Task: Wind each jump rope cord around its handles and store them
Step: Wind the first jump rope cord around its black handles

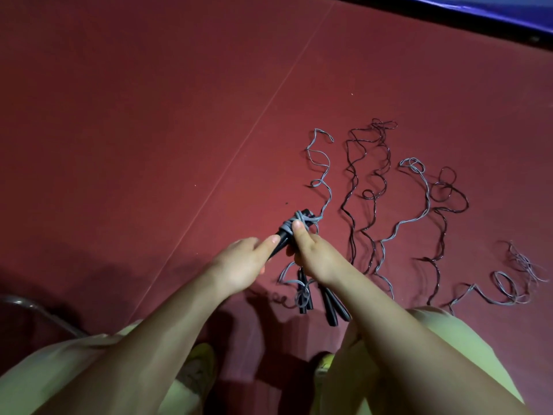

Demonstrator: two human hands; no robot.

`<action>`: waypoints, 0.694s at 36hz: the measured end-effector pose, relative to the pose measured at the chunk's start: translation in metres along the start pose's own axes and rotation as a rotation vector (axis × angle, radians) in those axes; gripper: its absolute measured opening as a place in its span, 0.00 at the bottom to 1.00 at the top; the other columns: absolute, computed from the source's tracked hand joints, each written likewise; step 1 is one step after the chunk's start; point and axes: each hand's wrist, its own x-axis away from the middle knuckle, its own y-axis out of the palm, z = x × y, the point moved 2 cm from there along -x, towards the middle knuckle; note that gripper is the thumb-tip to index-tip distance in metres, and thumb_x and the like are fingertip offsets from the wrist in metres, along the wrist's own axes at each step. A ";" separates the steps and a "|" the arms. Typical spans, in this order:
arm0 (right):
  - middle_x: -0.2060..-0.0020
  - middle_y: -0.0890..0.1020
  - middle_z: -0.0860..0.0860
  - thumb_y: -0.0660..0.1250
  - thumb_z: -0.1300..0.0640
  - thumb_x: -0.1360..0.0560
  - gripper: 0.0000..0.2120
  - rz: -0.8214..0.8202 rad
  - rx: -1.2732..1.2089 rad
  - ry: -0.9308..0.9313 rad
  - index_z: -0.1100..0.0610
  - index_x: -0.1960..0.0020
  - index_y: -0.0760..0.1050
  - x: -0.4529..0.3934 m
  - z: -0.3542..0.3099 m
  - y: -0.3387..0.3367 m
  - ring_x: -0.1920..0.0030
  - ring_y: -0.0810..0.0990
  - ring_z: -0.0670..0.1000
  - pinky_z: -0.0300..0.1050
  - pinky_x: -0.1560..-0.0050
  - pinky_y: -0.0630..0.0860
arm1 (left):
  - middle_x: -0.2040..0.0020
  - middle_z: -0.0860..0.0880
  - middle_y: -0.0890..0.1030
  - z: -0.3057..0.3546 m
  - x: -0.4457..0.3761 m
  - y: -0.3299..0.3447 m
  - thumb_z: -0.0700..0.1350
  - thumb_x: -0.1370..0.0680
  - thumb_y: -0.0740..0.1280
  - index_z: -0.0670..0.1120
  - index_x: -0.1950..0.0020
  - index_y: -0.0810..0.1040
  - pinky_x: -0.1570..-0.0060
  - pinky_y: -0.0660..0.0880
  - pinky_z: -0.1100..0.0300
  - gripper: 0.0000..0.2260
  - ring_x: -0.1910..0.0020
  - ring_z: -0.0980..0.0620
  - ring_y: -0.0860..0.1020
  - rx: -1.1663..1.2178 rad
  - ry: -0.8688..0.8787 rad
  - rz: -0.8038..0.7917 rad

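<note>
My left hand point(242, 262) grips a pair of black jump rope handles point(282, 236) held together above the floor. Grey cord is wound in several turns around their upper part point(294, 224), and my right hand point(311, 253) pinches that winding with the thumb on top. The loose rest of this grey cord point(321, 172) trails away over the red mat. Below my hands lie more black handles point(333, 307) and a handle pair with grey cord around it point(303, 298).
Unwound ropes lie on the red mat point(149, 130) to the right: a dark cord point(371, 181), a grey cord point(419, 217), another dark one point(443, 235) and a grey tangle point(514, 274). A blue edge point(493, 13) runs at top right. A metal chair leg point(36, 310) is at lower left.
</note>
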 end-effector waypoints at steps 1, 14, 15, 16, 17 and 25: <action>0.75 0.70 0.45 0.44 0.36 0.20 0.30 -0.014 -0.031 0.030 0.55 0.63 0.74 -0.001 0.001 0.001 0.73 0.67 0.45 0.42 0.67 0.62 | 0.67 0.49 0.76 0.001 0.001 -0.001 0.58 0.20 0.55 0.42 0.59 0.76 0.59 0.71 0.54 0.22 0.66 0.47 0.74 -0.043 0.005 0.018; 0.72 0.73 0.50 0.57 0.33 0.24 0.27 -0.078 -0.286 0.153 0.57 0.59 0.75 0.002 -0.004 0.003 0.77 0.69 0.48 0.36 0.78 0.63 | 0.66 0.54 0.74 -0.001 0.000 -0.015 0.54 0.25 0.69 0.49 0.53 0.76 0.68 0.64 0.59 0.09 0.68 0.56 0.71 -0.046 0.058 0.076; 0.71 0.74 0.50 0.58 0.34 0.24 0.26 -0.082 -0.302 0.161 0.57 0.59 0.75 0.003 -0.004 0.002 0.76 0.70 0.48 0.36 0.78 0.63 | 0.66 0.54 0.74 -0.001 0.000 -0.014 0.54 0.26 0.69 0.50 0.54 0.75 0.69 0.63 0.59 0.09 0.68 0.56 0.71 -0.044 0.059 0.085; 0.71 0.74 0.51 0.59 0.35 0.24 0.25 -0.088 -0.326 0.169 0.58 0.58 0.75 0.003 -0.003 0.003 0.76 0.69 0.48 0.36 0.78 0.63 | 0.66 0.54 0.74 -0.001 0.000 -0.014 0.53 0.26 0.70 0.50 0.54 0.75 0.69 0.63 0.60 0.08 0.68 0.57 0.71 -0.043 0.062 0.096; 0.72 0.74 0.51 0.60 0.37 0.24 0.24 -0.089 -0.363 0.172 0.58 0.58 0.75 0.003 -0.003 0.004 0.76 0.69 0.48 0.36 0.78 0.63 | 0.65 0.54 0.74 -0.001 0.000 -0.014 0.53 0.27 0.71 0.51 0.55 0.75 0.69 0.63 0.61 0.09 0.68 0.57 0.71 -0.046 0.067 0.109; 0.75 0.63 0.53 0.61 0.51 0.34 0.11 -0.040 -0.629 -0.050 0.58 0.67 0.64 0.006 -0.011 -0.001 0.79 0.59 0.47 0.36 0.79 0.55 | 0.64 0.53 0.79 0.004 0.007 -0.014 0.55 0.24 0.66 0.48 0.56 0.77 0.53 0.74 0.57 0.10 0.67 0.57 0.76 0.286 -0.065 -0.198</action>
